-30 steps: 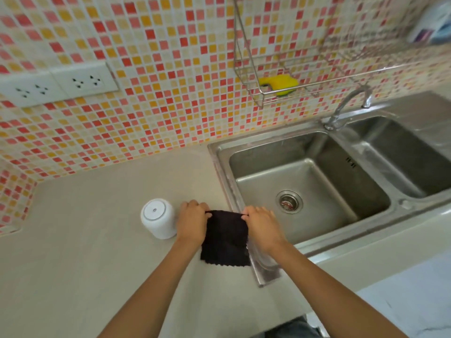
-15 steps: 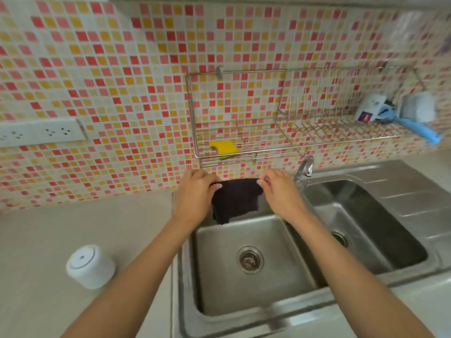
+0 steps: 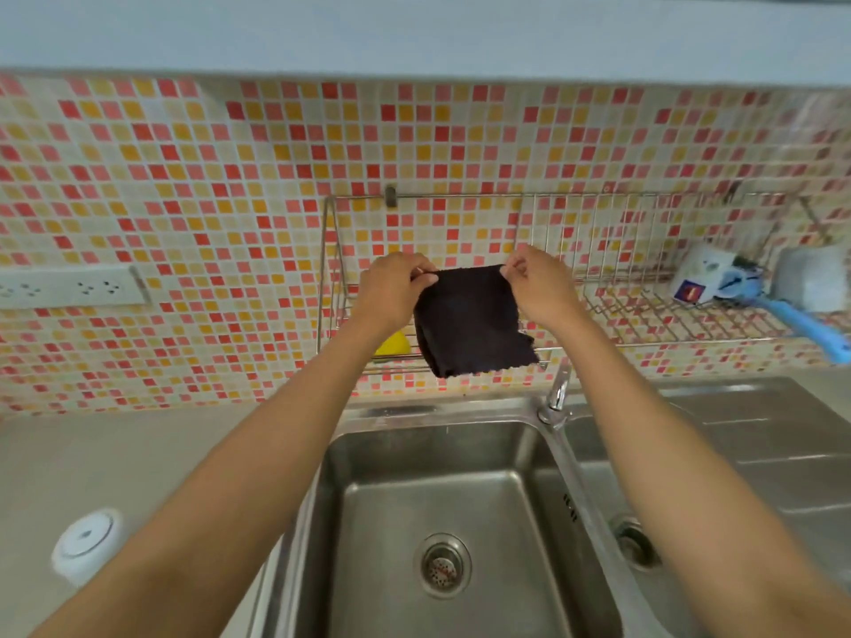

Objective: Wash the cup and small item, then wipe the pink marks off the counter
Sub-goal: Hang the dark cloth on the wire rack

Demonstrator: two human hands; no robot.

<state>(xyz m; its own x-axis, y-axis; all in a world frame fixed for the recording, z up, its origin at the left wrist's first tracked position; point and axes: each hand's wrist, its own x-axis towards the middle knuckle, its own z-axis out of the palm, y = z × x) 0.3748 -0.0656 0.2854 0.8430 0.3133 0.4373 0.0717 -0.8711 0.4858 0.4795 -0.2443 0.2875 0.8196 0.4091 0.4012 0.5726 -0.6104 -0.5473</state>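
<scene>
Beige desk (image 3: 138,458) shows no pink marks, white cup (image 3: 85,543) inverted; left hand (image 3: 391,292) and right hand (image 3: 539,287) grips pinch black cloth (image 3: 469,324) at wire rack (image 3: 621,306), likely finishing.

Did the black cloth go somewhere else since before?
Yes. The black cloth went from the counter edge beside the sink up to the wire rack on the wall, pinched by the left hand and right hand.
</scene>
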